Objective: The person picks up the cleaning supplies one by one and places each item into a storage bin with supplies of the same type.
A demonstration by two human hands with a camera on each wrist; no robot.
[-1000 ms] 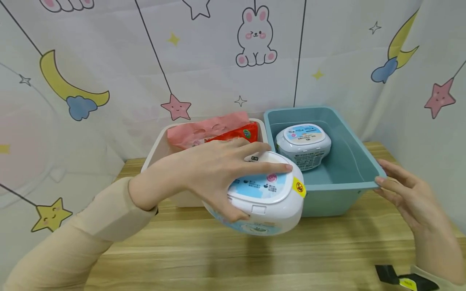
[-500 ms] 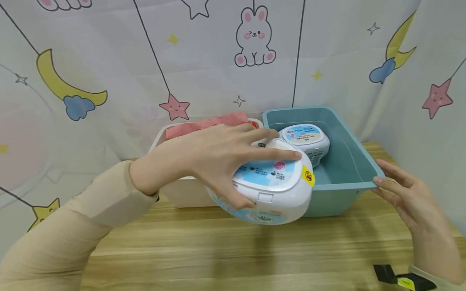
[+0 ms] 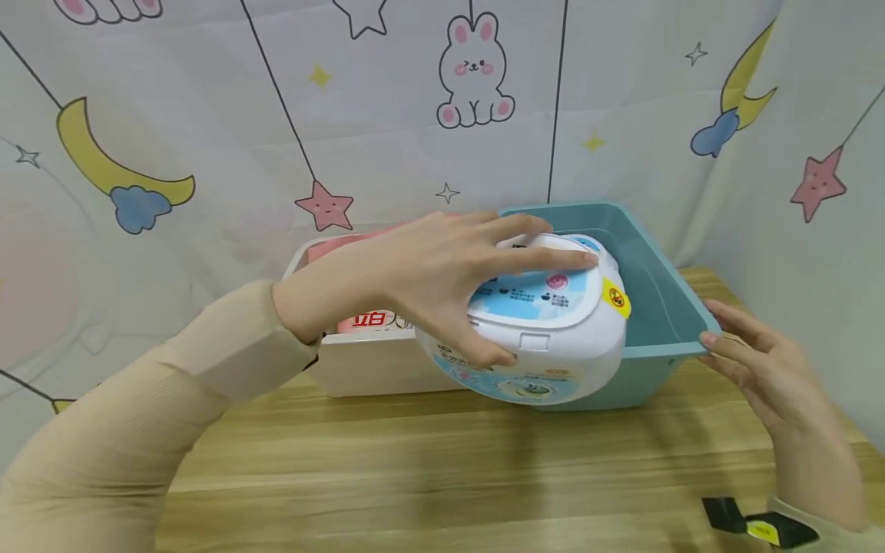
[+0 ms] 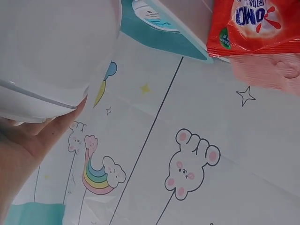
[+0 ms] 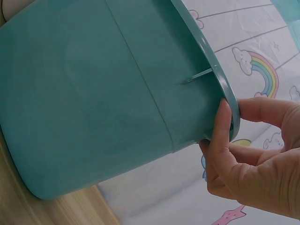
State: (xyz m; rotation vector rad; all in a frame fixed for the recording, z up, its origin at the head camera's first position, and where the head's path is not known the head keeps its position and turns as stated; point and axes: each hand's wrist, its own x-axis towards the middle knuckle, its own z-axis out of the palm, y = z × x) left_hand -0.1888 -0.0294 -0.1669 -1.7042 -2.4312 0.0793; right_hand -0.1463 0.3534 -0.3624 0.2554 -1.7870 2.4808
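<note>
My left hand (image 3: 449,276) grips a white plastic tub (image 3: 553,342) with a blue-labelled lid from above, fingers spread over the top and thumb on the near side. The tub is held tilted, in front of and partly over the near left rim of the teal bin (image 3: 657,352). In the left wrist view the tub (image 4: 56,51) fills the upper left. My right hand (image 3: 774,376) pinches the bin's near right corner; in the right wrist view its fingers (image 5: 224,122) clasp the rim. A second similar tub (image 3: 608,250) inside the bin is mostly hidden behind the held one.
To the left, touching the teal bin, stands a white bin (image 3: 387,369) with packets in it. A red packet (image 4: 255,28) and a pink one (image 4: 274,70) show in the left wrist view. Both bins stand on a wooden table (image 3: 415,476) before a patterned curtain (image 3: 387,115).
My left hand has carried the tub up and to the right, from before the white bin to the teal bin's near left rim. My right hand keeps its hold on the corner.
</note>
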